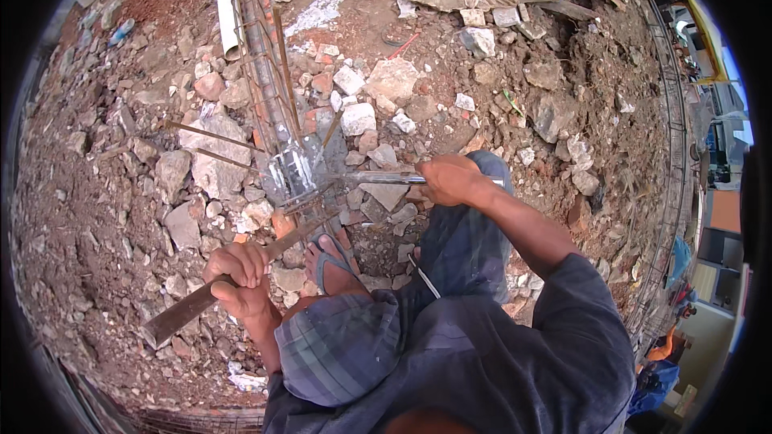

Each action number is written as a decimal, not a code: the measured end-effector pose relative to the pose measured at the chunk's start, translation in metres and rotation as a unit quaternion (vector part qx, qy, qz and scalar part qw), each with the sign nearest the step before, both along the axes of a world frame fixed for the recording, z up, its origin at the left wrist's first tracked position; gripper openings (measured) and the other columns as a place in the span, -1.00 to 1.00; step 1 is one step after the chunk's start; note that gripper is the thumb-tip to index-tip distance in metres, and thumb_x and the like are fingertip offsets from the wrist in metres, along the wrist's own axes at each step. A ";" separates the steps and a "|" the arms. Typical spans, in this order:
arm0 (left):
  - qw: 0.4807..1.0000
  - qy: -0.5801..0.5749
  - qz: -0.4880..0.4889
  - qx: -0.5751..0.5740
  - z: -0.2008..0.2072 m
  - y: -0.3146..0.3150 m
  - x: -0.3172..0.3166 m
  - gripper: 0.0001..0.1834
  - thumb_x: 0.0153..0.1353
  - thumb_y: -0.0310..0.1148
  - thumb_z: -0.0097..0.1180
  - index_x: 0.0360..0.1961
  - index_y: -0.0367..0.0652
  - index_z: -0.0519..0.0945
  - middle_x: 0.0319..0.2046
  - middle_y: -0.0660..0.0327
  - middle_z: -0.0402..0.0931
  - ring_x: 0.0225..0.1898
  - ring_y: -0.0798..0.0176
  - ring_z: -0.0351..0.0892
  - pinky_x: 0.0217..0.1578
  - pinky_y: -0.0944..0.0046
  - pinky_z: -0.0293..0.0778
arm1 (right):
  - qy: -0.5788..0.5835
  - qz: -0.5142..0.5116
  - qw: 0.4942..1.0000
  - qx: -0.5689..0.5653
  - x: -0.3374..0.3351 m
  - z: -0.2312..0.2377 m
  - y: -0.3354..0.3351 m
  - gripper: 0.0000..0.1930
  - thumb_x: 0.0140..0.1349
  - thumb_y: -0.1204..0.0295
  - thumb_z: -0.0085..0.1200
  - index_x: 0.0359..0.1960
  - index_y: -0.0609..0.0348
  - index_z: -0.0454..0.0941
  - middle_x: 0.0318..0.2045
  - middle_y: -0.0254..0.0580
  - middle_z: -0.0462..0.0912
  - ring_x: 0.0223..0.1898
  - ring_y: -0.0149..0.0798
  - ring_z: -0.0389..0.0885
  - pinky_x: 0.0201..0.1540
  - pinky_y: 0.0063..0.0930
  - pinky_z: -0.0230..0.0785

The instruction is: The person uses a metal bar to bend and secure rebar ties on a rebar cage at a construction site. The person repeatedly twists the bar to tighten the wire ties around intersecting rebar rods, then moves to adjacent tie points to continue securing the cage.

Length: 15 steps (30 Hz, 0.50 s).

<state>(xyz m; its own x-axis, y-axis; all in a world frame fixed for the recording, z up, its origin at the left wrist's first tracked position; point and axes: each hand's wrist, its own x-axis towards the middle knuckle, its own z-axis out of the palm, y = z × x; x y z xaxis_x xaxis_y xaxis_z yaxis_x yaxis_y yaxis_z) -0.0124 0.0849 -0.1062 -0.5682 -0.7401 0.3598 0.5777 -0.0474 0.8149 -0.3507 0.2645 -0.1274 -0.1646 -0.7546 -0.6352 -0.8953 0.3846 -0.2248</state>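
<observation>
My left hand is closed around a thick brown wooden handle, which slants from the lower left up toward the steel bars. My right hand grips a grey metal bar, held nearly level and pointing left. The far ends of both reach a rebar cage beside a white-smeared patch; exactly how they meet there I cannot tell. Thin rusty bars stick out leftward from the cage. My sandalled foot rests just below that spot.
Broken bricks, stones and concrete lumps cover the brown soil all around. A white pipe piece lies along the cage. Another long rebar cage curves along the right, with equipment and a yellow frame beyond.
</observation>
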 end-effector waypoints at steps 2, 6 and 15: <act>0.998 0.031 0.045 0.037 0.012 -0.001 0.020 -0.37 0.38 0.26 0.12 -0.55 -0.02 0.30 -0.66 0.42 0.26 -0.71 0.46 0.20 -0.58 0.34 0.18 | 0.008 0.023 1.000 -0.006 0.005 0.002 -0.002 -0.61 0.27 0.24 0.22 -0.05 0.34 0.62 -0.33 0.18 0.75 -0.20 0.21 0.74 -0.12 0.06 0.57; 0.994 0.071 0.073 0.029 0.024 0.005 0.054 -0.36 0.34 0.30 0.16 -0.56 0.00 0.32 -0.68 0.42 0.31 -0.72 0.47 0.27 -0.59 0.35 0.25 | 0.050 0.075 0.996 0.025 0.018 0.043 -0.023 -0.60 0.29 0.28 0.20 0.04 0.33 0.57 -0.33 0.18 0.74 -0.20 0.19 0.74 -0.09 0.05 0.56; 0.984 0.152 0.094 -0.024 0.060 -0.001 0.072 -0.35 0.30 0.28 0.23 -0.60 -0.02 0.35 -0.71 0.41 0.36 -0.77 0.52 0.32 -0.72 0.46 0.30 | 0.062 0.107 0.992 0.022 0.016 0.050 -0.040 -0.65 0.32 0.30 0.18 0.02 0.30 0.58 -0.34 0.09 0.75 -0.20 0.18 0.73 -0.09 0.04 0.56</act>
<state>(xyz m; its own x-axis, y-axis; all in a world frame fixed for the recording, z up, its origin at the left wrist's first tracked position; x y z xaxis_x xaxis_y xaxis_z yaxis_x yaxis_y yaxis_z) 0.0600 0.0842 -0.0462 -0.2839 -0.8001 0.5284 0.7896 0.1175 0.6022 -0.3343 0.2245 -0.0772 -0.0824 -0.7530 -0.6529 -0.9774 0.1891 -0.0947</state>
